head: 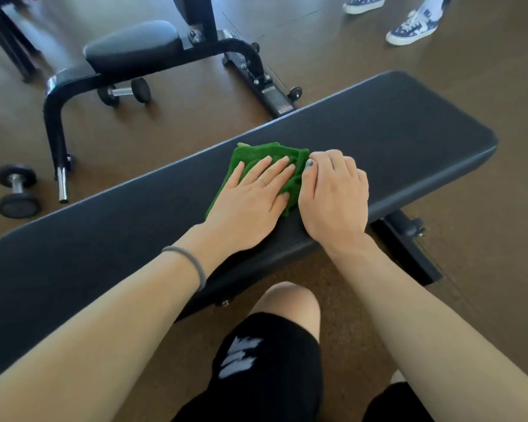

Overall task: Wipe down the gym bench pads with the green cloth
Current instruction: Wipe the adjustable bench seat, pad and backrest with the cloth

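Left hand (250,199) flat on green cloth (265,156).

left hand (250,193) flat, right hand (333,190) curled

On the brown floor (348,56) behind, a second exercise machine (153,65) stands with a black frame and a small dark seat pad (131,45). One dumbbell (124,91) with a chrome handle lies under this frame, and another dumbbell (17,190) lies at the far left, near the frame's leg. At the top right edge two blue patterned sneakers (412,27) of another person are on the floor, well apart from the machine.
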Demonstrator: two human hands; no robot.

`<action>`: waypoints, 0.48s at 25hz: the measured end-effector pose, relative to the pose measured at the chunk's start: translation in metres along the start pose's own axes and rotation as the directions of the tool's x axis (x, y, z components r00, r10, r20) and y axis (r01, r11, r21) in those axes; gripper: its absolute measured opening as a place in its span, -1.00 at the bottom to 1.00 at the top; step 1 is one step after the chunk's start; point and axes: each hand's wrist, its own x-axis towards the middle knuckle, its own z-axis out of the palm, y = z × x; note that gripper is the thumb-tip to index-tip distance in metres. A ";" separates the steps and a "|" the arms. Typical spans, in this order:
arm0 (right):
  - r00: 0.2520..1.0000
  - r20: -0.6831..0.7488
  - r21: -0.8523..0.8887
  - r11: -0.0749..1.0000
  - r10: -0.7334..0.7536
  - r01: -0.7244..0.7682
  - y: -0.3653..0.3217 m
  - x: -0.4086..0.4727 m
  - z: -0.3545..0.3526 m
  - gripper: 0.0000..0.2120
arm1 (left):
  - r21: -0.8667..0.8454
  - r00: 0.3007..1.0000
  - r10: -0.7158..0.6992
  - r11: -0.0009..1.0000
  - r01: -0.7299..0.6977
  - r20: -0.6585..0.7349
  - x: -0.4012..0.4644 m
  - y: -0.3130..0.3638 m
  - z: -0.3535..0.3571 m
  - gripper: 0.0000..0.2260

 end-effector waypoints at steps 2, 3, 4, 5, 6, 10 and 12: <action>0.999 -0.017 0.031 0.999 0.029 -0.028 0.001 0.002 0.000 -0.66 | 0.036 0.995 0.096 0.995 -0.096 0.008 -0.036 -0.008 0.002 -0.47; 0.999 -0.021 0.027 0.999 0.037 -0.036 0.001 0.001 -0.001 -0.67 | 0.033 0.989 0.147 0.988 -0.148 0.021 -0.060 -0.015 0.002 -0.45; 0.999 -0.027 0.011 0.999 0.039 -0.039 0.000 0.000 -0.001 -0.68 | 0.033 0.985 0.167 0.985 -0.168 0.050 -0.072 -0.026 -0.002 -0.45; 0.999 -0.034 -0.003 0.999 0.041 -0.041 -0.001 0.000 0.000 -0.68 | 0.033 0.982 0.177 0.983 -0.179 0.064 -0.065 -0.040 -0.006 -0.44; 0.998 -0.039 -0.005 0.999 0.049 -0.049 -0.002 0.001 0.000 -0.68 | 0.030 0.982 0.185 0.982 -0.186 0.044 -0.045 -0.050 -0.007 -0.43; 0.994 -0.078 0.020 0.997 0.081 -0.079 -0.002 0.002 0.003 -0.67 | 0.022 0.997 0.059 0.998 -0.058 -0.050 0.076 -0.040 -0.012 -0.52; 0.994 -0.084 0.030 0.997 0.075 -0.073 -0.004 0.000 0.002 -0.68 | 0.009 0.997 0.060 0.998 -0.060 -0.043 0.086 -0.033 -0.011 -0.53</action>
